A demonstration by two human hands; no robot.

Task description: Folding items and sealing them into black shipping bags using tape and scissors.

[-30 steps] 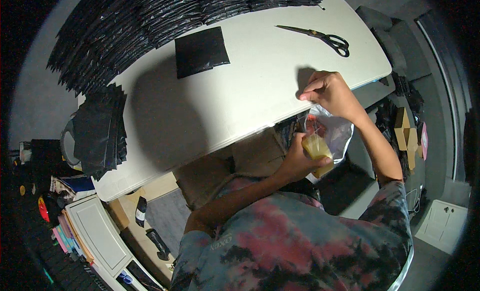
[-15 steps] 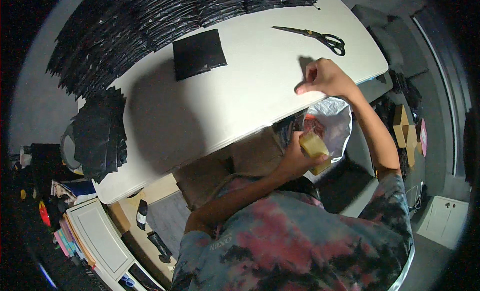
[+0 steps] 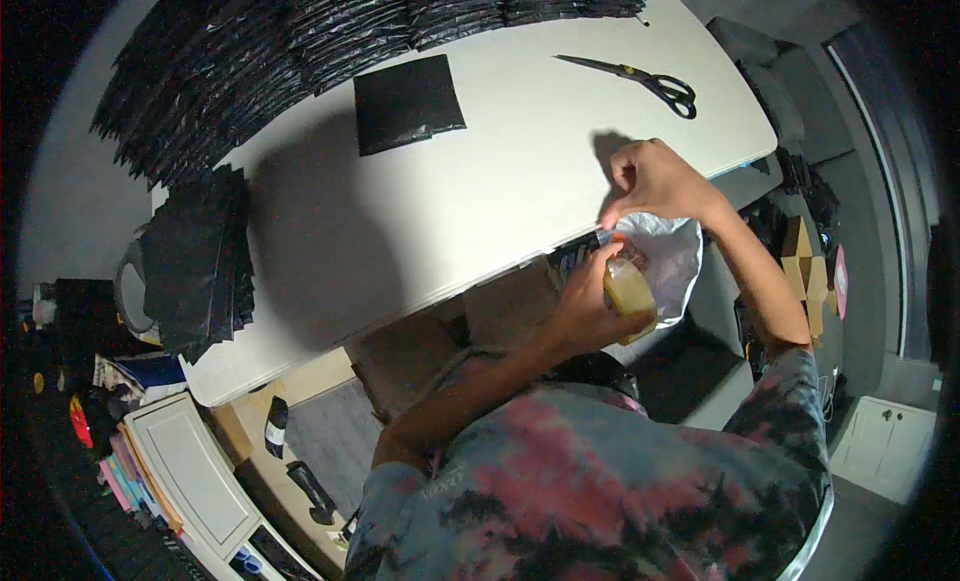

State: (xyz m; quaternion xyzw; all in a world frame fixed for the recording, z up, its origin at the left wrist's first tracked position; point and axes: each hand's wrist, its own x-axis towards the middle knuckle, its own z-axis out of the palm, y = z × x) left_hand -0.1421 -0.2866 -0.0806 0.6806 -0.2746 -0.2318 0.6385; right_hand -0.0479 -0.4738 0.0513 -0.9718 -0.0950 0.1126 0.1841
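My left hand point(image 3: 588, 306) is wrapped round a yellowish, translucent roll of tape point(image 3: 632, 289), held below the table's near edge. Over that edge my right hand point(image 3: 660, 186) is closed, fingers curled and thumb pointing down toward the roll. Whatever its fingertips pinch is too small to make out. Just beneath both hands hangs an open white bag point(image 3: 680, 266) with a silvery sheen and something reddish inside. A flat black plastic packet point(image 3: 408, 106) lies alone on the white table point(image 3: 500, 171). Black-handled scissors point(image 3: 640, 78) rest beyond my right hand.
Long rows of black plastic packets point(image 3: 350, 31) line the table's far side. Another black stack point(image 3: 198, 266) overhangs the left end. A white cabinet point(image 3: 195, 471) stands at lower left, a brown chair point(image 3: 400, 366) under the table, cardboard boxes point(image 3: 803, 271) at right.
My right hand has come down and nearer to the roll, its thumb now at the table's edge. The roll has turned slightly in my left hand. The view has shifted a little.
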